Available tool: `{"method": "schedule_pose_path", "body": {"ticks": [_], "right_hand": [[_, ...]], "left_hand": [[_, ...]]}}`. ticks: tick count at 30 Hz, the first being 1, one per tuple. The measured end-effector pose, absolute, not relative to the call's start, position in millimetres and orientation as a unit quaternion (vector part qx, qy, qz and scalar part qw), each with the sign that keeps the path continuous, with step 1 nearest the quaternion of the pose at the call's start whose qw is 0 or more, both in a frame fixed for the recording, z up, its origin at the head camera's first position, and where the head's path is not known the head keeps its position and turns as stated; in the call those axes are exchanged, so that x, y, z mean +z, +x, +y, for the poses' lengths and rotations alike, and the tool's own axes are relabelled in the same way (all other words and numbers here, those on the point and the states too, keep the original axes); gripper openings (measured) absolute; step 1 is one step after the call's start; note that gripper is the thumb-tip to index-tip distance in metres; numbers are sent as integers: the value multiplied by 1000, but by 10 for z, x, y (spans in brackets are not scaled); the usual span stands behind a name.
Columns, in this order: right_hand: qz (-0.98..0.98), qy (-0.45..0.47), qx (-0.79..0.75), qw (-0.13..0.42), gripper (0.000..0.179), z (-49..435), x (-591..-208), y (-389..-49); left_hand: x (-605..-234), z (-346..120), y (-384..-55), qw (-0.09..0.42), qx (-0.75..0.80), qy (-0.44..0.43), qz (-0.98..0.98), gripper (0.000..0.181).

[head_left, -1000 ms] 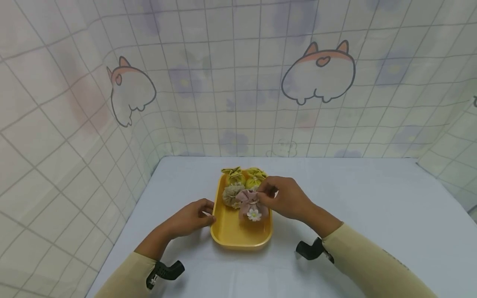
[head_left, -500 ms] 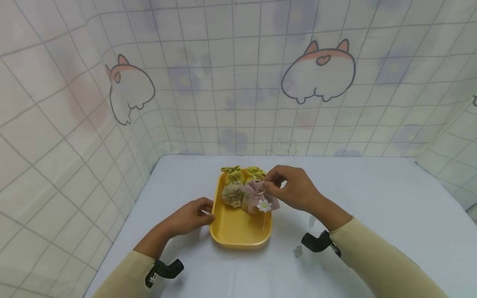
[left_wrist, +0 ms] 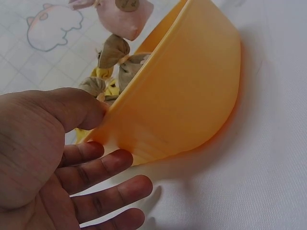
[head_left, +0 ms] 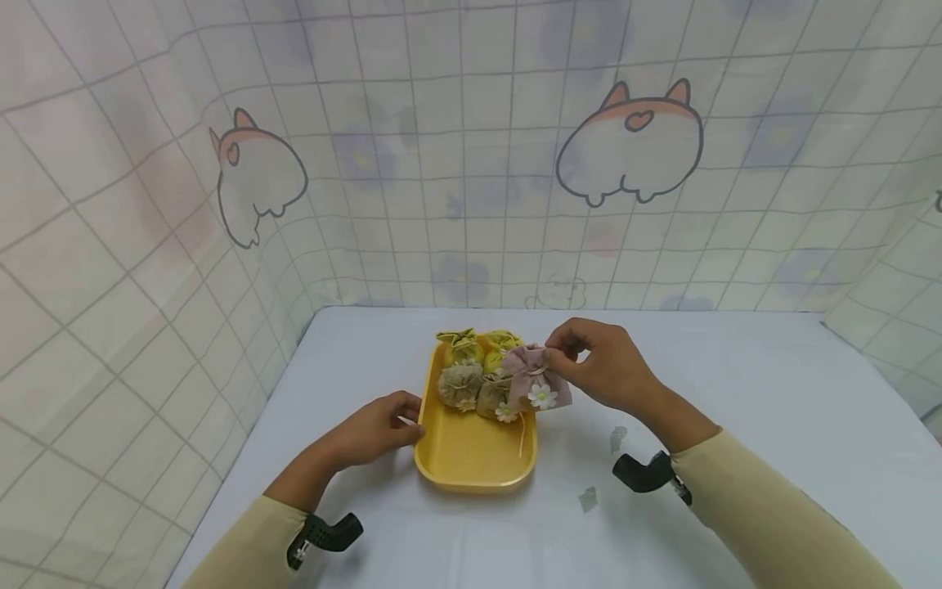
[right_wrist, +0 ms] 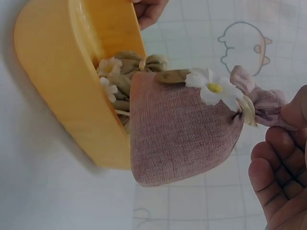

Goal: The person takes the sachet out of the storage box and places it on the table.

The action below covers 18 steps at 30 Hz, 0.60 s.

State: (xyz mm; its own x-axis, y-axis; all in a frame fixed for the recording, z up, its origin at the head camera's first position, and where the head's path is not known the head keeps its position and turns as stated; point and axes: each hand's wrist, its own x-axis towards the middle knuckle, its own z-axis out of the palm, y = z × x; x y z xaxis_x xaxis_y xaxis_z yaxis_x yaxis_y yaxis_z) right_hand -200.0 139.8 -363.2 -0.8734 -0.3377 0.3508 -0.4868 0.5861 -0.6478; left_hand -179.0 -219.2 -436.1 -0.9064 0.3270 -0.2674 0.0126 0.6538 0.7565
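Note:
My right hand [head_left: 603, 364] pinches the gathered top of a mauve drawstring pouch [right_wrist: 187, 129] between thumb and fingers. A white cloth daisy decorates the pouch, which hangs above the right rim of a yellow plastic basin [head_left: 471, 458]. My left hand [head_left: 379, 429] lies at the basin's left side. In the left wrist view its thumb touches the rim, and the other fingers extend loosely by the outer wall. Inside the basin sit two olive-brown pouches, one at the left [head_left: 459, 384] and one in the middle [head_left: 495, 397]. Two yellow-green pouches [head_left: 462, 350] are behind them, one partly hidden.
The basin stands on a white cloth-covered table [head_left: 662, 368]. Two small grey patches, one being a lower patch [head_left: 588, 499], show on the cloth to its right. A grid-patterned curtain [head_left: 478, 164] with cartoon animals surrounds the back and sides.
My right hand has lifted the mauve pouch up and to the right, from inside the basin to over its right rim. This uncovers the middle olive-brown pouch. My left hand keeps its place.

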Motion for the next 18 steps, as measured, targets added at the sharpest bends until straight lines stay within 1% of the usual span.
{"method": "schedule_pose_path", "body": {"ticks": [8, 18], "right_hand": [[-892, 211, 386, 105, 4, 1567, -3619, -2013], [-904, 176, 373, 112, 5, 1799, -3611, -2051]], "left_hand": [[-4343, -2174, -1775, 194, 404, 87, 890, 38], [-4351, -2175, -1786, 194, 406, 87, 889, 38]]}}
